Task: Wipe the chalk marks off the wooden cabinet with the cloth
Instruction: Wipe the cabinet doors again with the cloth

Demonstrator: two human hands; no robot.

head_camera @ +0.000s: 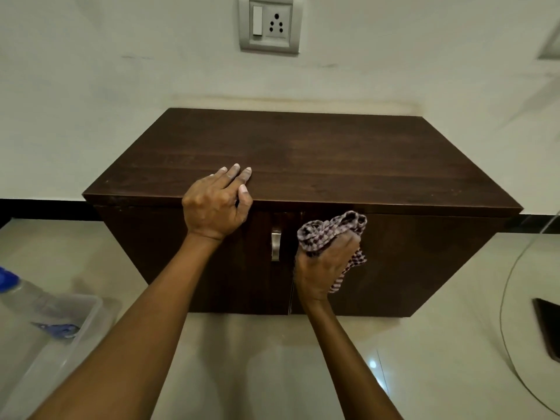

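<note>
Clear plastic bin (91,316) on the floor at far left, holding a clear bottle (27,294) with a blue cap, lying tilted; something blue lies blurred beside it, can't tell what. Dark brown wooden cabinet (333,159) stands against the pale wall, top board smooth with visible grain, no clear chalk marks on top from here, maybe a faint pale haze near the middle. Left hand (216,204) lies flat and spread over the cabinet's front top edge, fingers on the top, thumb hooked at the lip, gripping nothing; fingertips look whitish. Metal handle (276,244) on the front, just right of that hand, beside the seam between two doors. Right hand (325,263) pressed to the front of the right door just below the top edge, closed around a bunched checked cloth (331,228), maroon and white, wad sticking out above the knuckles and a tail hanging below. Switch-and-socket plate (269,24) on the wall above. Thin cable (512,277) curves over the floor at right, near a dark flat object (548,331) at the edge.
</note>
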